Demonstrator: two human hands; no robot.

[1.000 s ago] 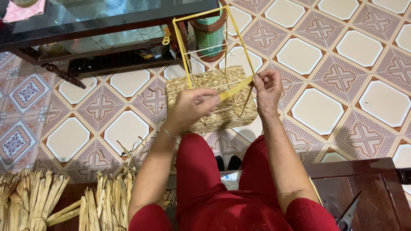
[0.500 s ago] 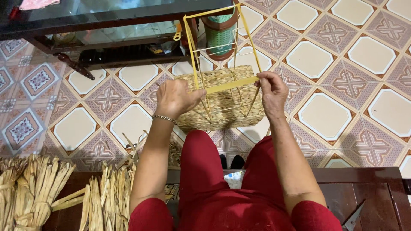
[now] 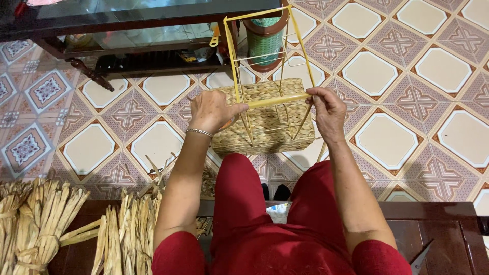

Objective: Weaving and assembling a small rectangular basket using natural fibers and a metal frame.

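Patterned tile floor (image 3: 387, 147), glass-top table (image 3: 127, 23) up top. My left hand (image 3: 211, 109) and right hand (image 3: 326, 104) each pinch an end of a flat straw strand (image 3: 277, 100), stretched across the yellow wire frame (image 3: 265, 66). Frame's woven base (image 3: 265, 122) sits on the floor just past my knees.

A person dressed wholly in red: a short-sleeved top whose sleeves end above the elbows, and matching red trousers (image 3: 239, 188). Both forearms are bare. A thin silver bracelet (image 3: 198, 132) circles the wrist of the left hand (image 3: 211, 109); the right hand (image 3: 326, 104) wears nothing.
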